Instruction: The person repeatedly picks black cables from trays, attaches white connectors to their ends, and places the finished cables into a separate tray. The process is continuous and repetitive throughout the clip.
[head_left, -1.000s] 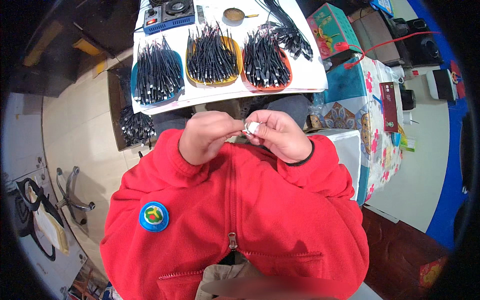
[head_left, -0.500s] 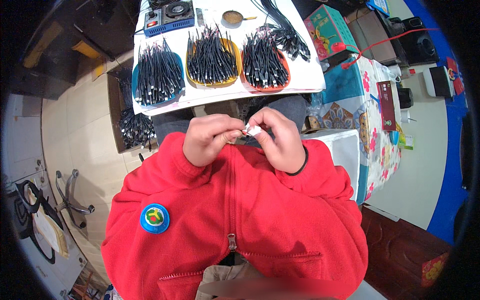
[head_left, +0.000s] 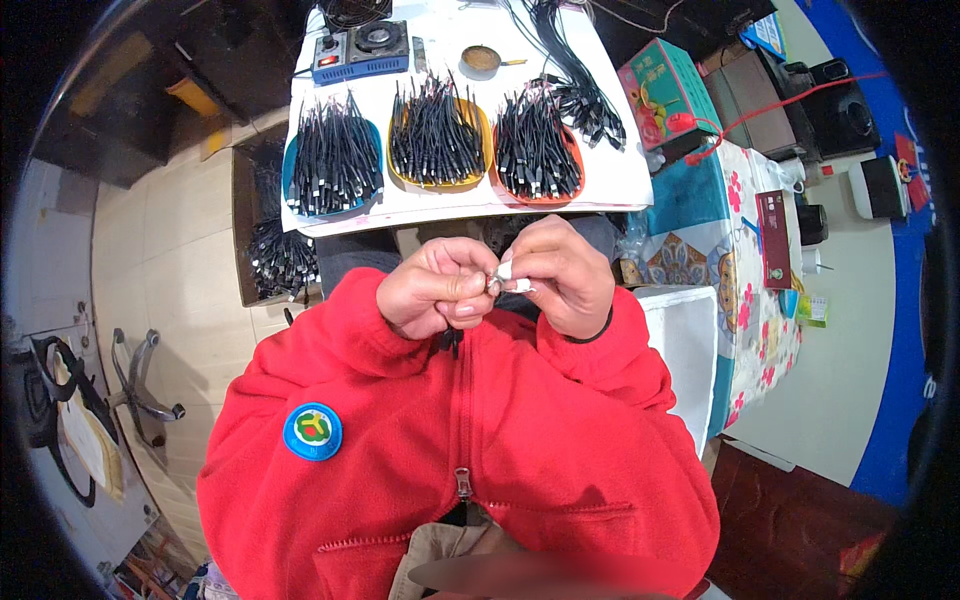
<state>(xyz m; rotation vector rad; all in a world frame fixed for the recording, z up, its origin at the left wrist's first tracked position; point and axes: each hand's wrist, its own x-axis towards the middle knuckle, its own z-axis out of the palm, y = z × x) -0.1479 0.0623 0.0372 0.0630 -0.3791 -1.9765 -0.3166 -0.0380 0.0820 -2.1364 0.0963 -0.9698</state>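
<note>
My left hand [head_left: 437, 288] and my right hand [head_left: 563, 277] meet in front of my chest, fingertips almost touching. Thumb and fingers of the left pinch a thin black cable [head_left: 453, 340], part of which hangs below that hand. At its pinched end is a tiny metallic-looking bit [head_left: 494, 284], too small to make out. White wraps [head_left: 507, 270] cover fingertips of the right hand, which is closed at this same spot; its grip is partly hidden. Beyond the hands stand a blue tray [head_left: 375, 150], a yellow tray [head_left: 487, 160] and an orange tray [head_left: 578, 170], each full of short black cables.
On the white table [head_left: 430, 205], a blue-sided heating device [head_left: 362, 52] and a small round tin [head_left: 480, 62] stand behind the trays. More cables [head_left: 580, 100] lie at the back right. A box of cables [head_left: 280, 255] is at floor level left; a green-red carton [head_left: 668, 90] stands right.
My fingers have shifted around the small piece; the left hand has turned and a black cable now shows below it. The view has shifted slightly, so the table sits lower in it.
</note>
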